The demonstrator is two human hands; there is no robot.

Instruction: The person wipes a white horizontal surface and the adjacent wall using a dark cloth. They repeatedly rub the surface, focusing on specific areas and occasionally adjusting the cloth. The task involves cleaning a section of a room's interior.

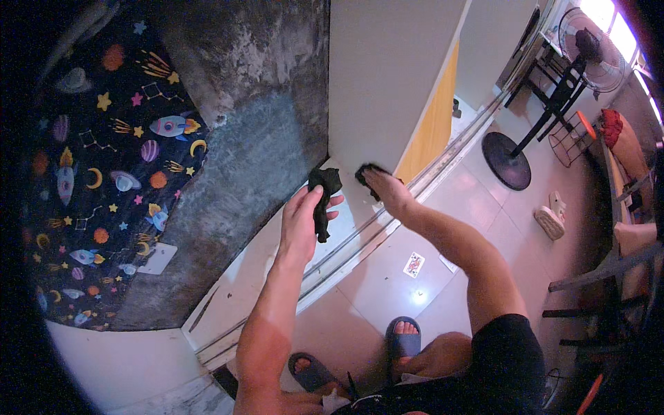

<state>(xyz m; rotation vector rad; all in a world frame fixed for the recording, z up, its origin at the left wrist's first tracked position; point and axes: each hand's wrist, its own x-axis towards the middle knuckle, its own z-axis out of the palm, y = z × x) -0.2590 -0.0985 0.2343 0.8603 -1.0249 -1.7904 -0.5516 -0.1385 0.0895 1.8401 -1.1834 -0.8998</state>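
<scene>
My left hand (302, 220) holds a crumpled black cloth (324, 202) between thumb and fingers, its loose end hanging down. Farther right, my right hand (389, 189) lies with its fingers flat over a second black cloth (365, 179), pressed against the lower part of a pale panel (389, 88). Most of that second cloth is hidden under the hand. Below both hands runs a whitish sliding-door track (353, 246) with dark, worn grooves.
To the left lie a mottled dark grey surface (249, 150) and a space-patterned sheet (114, 155), with a white rectangular object (158, 258) on them. A playing card (414, 264) rests on the tiled floor. Pale clogs (550, 220) and a standing fan (506, 161) are at right.
</scene>
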